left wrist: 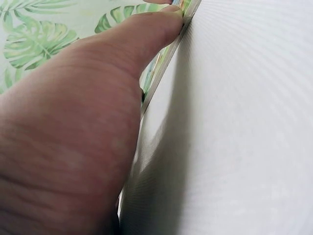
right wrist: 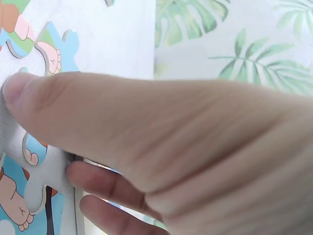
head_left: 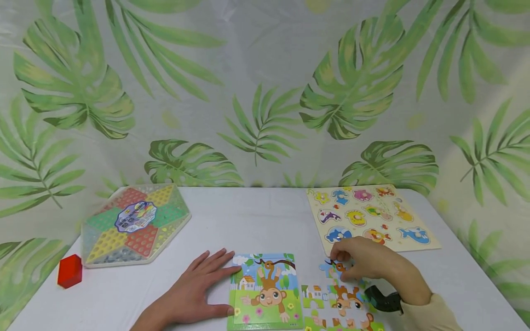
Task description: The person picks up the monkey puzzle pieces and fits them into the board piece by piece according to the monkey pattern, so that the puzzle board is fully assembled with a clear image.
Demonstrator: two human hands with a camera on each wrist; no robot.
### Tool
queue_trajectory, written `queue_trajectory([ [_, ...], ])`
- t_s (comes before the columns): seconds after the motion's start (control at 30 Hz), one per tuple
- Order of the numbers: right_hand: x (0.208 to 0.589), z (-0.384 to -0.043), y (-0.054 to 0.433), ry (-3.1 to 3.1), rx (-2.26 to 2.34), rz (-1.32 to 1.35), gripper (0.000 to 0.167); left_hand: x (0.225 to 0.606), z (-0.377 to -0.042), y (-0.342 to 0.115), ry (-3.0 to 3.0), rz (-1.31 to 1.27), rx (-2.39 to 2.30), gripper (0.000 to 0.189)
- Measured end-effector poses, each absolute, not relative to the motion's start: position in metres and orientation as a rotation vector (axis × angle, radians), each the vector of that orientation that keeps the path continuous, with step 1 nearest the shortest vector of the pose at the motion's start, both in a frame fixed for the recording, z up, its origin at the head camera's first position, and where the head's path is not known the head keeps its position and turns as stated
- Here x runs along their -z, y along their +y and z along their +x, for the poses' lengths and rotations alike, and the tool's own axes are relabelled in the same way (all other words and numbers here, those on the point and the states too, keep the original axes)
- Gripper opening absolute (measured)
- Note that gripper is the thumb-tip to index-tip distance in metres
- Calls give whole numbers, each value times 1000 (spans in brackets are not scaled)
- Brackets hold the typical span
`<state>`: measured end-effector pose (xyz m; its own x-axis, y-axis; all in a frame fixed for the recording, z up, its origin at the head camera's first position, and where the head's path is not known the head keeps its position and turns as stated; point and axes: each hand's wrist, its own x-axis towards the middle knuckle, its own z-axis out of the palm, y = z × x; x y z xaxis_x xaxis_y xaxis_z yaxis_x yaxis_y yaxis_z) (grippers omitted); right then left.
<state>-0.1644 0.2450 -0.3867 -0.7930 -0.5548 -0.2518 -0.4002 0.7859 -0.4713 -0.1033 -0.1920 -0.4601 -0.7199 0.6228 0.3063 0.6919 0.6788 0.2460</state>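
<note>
The left hand [head_left: 203, 289] lies spread at the left edge of a monkey picture board [head_left: 265, 294], its fingertips and thumb touching that edge. In the left wrist view, the thumb [left wrist: 146, 34] rests against the board's side. Over loose jigsaw pieces [head_left: 348, 305] of the same monkey picture hovers the right hand [head_left: 368, 262], thumb and bent fingers apart. Below it is a piece with the monkey's tail [head_left: 340, 266]. In the right wrist view, pieces with monkey feet [right wrist: 14, 200] lie near the thumb [right wrist: 73, 100]; no piece shows between thumb and fingers, though some fingers are hidden.
A wooden sea-animal peg puzzle [head_left: 395, 243] lies behind the right hand. At the left are a hexagonal Chinese checkers set [head_left: 165, 241] and a red block [head_left: 69, 271]. A leaf-patterned curtain [head_left: 265, 92] hangs behind the white table [head_left: 248, 216].
</note>
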Motion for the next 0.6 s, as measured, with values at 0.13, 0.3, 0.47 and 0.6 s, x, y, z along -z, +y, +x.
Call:
queue_trajectory([
  [0.13,387,-164,243,2600,568,-719,35,460,-103,-192,-2699,-1066,524,75],
  [0.3,389,-163,244,2584,591,-734,36,459,-102,-192,-2707,-1065,536,75],
  [0.47,391,-163,245,2571,607,-751,34,459,-101,-192,-2697,-1068,532,75],
  [0.6,392,-164,246,2554,623,-770,33,460,-101,-191,-2696,-1069,529,75],
])
